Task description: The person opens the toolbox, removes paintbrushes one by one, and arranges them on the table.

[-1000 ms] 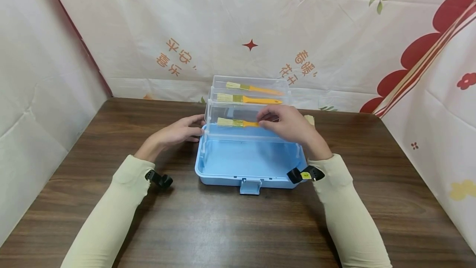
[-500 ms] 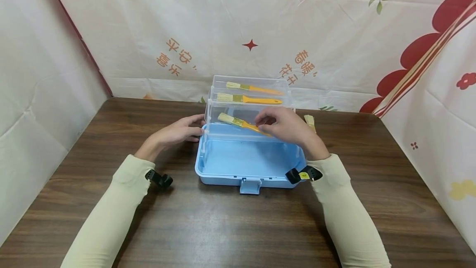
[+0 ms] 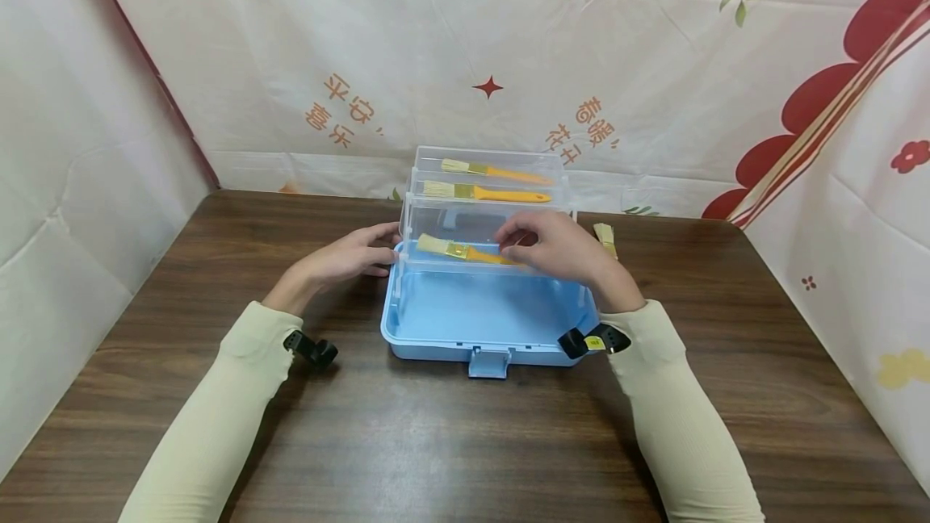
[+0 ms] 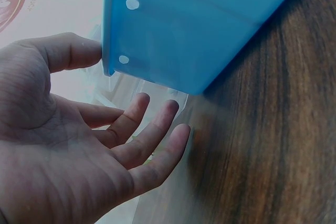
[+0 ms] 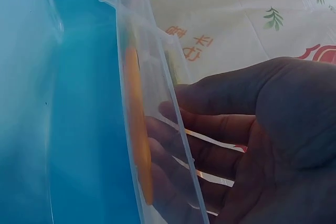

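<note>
In the head view, a paintbrush [image 3: 458, 250] with a yellow handle lies slightly aslant in the lowest clear tray [image 3: 465, 220] of an open blue toolbox [image 3: 472, 313]. My right hand [image 3: 555, 244] is over the handle end and partly hides it. In the right wrist view, the handle [image 5: 137, 124] leans along the tray's front wall, and my fingers sit loosely in the tray without pinching it. My left hand [image 3: 352, 253] is at the box's left side. Seen from the left wrist, its thumb [image 4: 73, 52] touches the blue rim while the other fingers are loosely bent.
Two more paintbrushes, an upper brush [image 3: 494, 171] and a brush [image 3: 487, 193] below it, lie in the higher trays. Bristles of another brush [image 3: 605, 237] show behind my right wrist on the wooden table [image 3: 407, 442]. A patterned cloth [image 3: 436, 47] hangs behind.
The lowest brush was level by my right fingers, then tilted, and has now dropped nearer the tray's front wall. My right hand has let go of it. The left hand has not moved.
</note>
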Tool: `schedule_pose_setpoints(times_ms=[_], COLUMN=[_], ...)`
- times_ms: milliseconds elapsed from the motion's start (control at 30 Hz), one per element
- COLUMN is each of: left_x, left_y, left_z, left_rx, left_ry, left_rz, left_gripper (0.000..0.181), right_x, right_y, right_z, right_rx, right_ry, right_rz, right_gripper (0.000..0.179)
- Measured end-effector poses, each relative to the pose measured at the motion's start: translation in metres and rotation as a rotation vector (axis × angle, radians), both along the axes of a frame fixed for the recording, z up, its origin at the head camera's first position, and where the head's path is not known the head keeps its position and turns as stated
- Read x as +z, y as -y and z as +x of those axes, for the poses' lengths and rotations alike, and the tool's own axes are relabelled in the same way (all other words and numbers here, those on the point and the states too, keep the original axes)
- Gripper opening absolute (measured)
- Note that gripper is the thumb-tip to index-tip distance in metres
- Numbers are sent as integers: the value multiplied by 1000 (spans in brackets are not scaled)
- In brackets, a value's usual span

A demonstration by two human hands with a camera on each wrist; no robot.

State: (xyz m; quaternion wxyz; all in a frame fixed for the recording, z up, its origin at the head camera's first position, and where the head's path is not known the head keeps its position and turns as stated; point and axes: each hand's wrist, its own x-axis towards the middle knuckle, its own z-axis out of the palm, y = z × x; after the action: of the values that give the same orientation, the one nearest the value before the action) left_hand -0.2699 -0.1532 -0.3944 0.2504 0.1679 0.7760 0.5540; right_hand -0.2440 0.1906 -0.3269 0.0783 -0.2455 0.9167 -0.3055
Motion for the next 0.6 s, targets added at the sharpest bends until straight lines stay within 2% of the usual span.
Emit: schedule_pose_setpoints(times_ms=[300,600], left_x=[0,1], left_y=[-1,0], left_z=[0,1], left_rx=[7,-1], left_ry=[-2,-8], left_rz=[-2,0], left_gripper=[79,79], right_x=[1,2], right_y=[-1,-2], right_z=[0,2], right_rx=[26,87], right_ry=[19,33], right_rz=[-2,-18], right_gripper=[20,19])
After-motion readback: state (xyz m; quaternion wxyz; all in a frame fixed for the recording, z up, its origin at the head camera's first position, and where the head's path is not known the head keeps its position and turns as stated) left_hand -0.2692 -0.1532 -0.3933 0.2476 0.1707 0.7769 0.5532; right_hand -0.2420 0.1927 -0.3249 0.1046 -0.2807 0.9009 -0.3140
